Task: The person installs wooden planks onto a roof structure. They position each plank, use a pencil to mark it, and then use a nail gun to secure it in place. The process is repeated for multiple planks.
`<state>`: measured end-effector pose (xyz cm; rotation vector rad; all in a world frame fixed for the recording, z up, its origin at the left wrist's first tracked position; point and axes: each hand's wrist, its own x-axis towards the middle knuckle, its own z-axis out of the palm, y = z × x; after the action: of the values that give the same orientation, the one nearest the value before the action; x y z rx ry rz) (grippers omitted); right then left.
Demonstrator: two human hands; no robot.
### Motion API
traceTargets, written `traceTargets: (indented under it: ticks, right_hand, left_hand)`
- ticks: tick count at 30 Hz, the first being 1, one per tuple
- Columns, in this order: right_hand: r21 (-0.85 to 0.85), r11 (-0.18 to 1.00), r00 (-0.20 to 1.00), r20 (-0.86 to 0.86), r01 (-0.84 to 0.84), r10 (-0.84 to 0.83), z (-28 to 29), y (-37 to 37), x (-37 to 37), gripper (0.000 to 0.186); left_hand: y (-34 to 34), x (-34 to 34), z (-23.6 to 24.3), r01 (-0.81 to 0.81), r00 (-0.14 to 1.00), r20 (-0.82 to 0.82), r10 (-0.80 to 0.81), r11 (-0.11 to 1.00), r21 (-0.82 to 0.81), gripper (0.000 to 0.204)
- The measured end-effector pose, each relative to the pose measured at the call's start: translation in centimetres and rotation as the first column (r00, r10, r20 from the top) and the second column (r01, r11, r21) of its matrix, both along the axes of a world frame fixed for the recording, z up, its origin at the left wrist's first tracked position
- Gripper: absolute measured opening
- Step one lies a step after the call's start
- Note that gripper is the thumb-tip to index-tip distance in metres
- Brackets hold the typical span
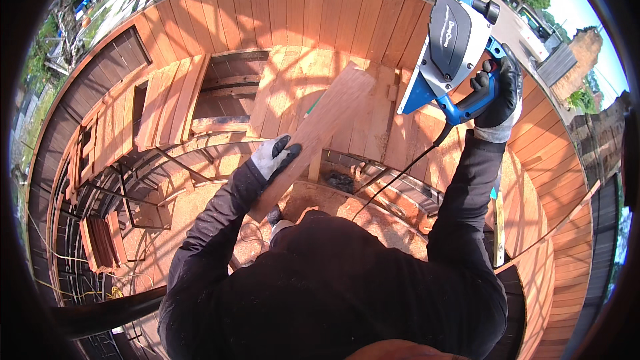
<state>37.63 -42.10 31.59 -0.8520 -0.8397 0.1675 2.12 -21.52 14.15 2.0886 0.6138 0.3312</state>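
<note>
My left hand (275,156), in a grey and black work glove, is closed round the edge of a reddish wooden board (330,117). The board slants from near my body up to the far right, its far end over the plank bench. Raised on the right, my gloved right hand (499,97) is wrapped round the rear handle of a blue and white electric planer (448,47). The planer is tilted up on end, its front knob to the upper right, apart from the board. A black power cord (407,168) hangs from its handle toward my body.
A curved slatted wooden wall (293,10) rings the work area. Inside it runs a bench of planks (280,97), with open gaps over dark framing at left. Loose boards (103,243) stand low at left. A yellow spirit level (499,230) stands at right. Sawdust covers the floor (177,227).
</note>
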Motion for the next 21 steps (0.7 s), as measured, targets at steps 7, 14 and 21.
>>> traceTargets:
  ticks: [7,14,21]
  right_hand:
    - [-0.470,0.835,0.957,0.090,0.286,-0.277,-2.2,-4.2,-1.3,0.033]
    - [-0.692,0.677,0.945,0.024,0.252,-0.327,-9.0,-5.8,2.5,0.027]
    - [-0.853,0.428,0.929,0.155,0.298,-0.337,-13.9,-5.0,7.0,0.026]
  left_hand:
    - [1.7,-10.8,-8.4,-0.583,0.758,0.122,0.640,0.750,-0.314,0.032]
    - [3.0,-12.6,-11.4,-0.676,0.652,0.162,0.741,0.664,-0.321,0.034]
    - [4.0,-12.0,-11.2,-0.693,0.586,0.194,0.786,0.611,-0.382,0.032]
